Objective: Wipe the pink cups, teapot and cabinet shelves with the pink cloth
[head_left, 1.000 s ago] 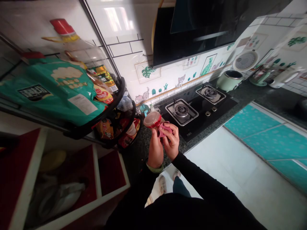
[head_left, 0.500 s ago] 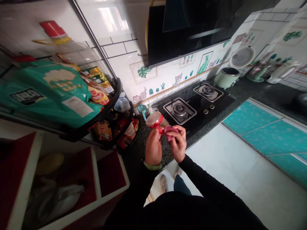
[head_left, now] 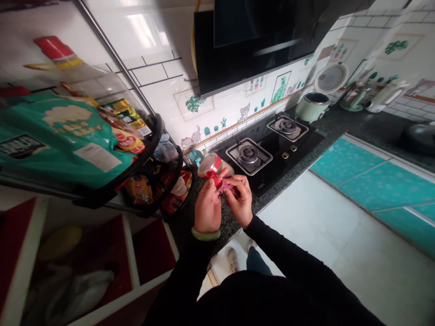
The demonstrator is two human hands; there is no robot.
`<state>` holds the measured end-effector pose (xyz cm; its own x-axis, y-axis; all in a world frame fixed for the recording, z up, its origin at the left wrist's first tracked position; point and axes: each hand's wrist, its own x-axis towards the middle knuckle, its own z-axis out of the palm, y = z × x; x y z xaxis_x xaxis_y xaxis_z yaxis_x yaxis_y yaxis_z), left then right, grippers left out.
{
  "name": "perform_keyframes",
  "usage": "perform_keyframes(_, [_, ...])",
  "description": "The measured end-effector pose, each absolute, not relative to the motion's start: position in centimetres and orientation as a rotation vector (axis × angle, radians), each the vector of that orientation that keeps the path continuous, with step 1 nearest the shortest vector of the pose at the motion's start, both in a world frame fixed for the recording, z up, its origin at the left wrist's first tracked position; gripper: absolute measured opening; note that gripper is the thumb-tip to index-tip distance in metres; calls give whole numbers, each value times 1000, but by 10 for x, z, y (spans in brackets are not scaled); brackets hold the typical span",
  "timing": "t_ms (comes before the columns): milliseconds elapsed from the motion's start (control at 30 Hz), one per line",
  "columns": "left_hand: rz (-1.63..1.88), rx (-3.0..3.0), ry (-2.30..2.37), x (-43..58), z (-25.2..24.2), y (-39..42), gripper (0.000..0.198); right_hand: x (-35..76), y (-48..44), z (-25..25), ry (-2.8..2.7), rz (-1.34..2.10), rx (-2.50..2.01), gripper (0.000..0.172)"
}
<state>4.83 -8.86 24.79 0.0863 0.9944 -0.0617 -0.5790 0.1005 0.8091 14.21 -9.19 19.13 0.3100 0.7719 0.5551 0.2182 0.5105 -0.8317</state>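
Observation:
My left hand (head_left: 206, 209) and my right hand (head_left: 239, 202) are together over the dark granite counter (head_left: 190, 222), fingers pinched on a small pink packet (head_left: 227, 186). Right behind them stands a clear jar with a red rim (head_left: 210, 166), touching or nearly touching my left fingertips. A green bangle sits on my left wrist. What the pink thing is stays unclear.
A black two-burner gas hob (head_left: 268, 145) lies to the right, under a black range hood (head_left: 251, 40). A round black rack (head_left: 142, 181) full of snack packets and a green bag (head_left: 61, 136) stands left. A green rice cooker (head_left: 311, 106) sits beyond the hob. Red shelves (head_left: 129, 253) are lower left.
Both hands have stayed pinched on the pink thing, working it close to the jar. The view has shifted, so everything slides a little left and down.

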Motion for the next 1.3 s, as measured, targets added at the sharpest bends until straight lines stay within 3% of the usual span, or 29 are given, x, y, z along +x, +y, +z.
perform_keyframes(467, [1299, 857, 782, 51, 236, -91, 41, 167, -82, 181, -1521, 353, -1014, 18])
perform_keyframes(600, [1335, 1051, 861, 51, 230, -95, 31, 177, -78, 182, -1306, 595, -1087, 7])
perform_keyframes(733, [1350, 1240, 976, 47, 210, -94, 22, 182, -81, 198, -1036, 935, -1085, 19])
perform_keyframes(867, [1364, 1388, 1239, 47, 190, -89, 16, 169, -91, 209, -1132, 933, -1085, 28])
perform_keyframes(1000, [1405, 1412, 1302, 47, 180, -84, 21, 151, -93, 206, -1190, 825, -1158, 24])
perform_keyframes(1300, [1314, 1627, 1355, 29, 181, -86, 22, 155, -81, 203, -1012, 1228, -996, 32])
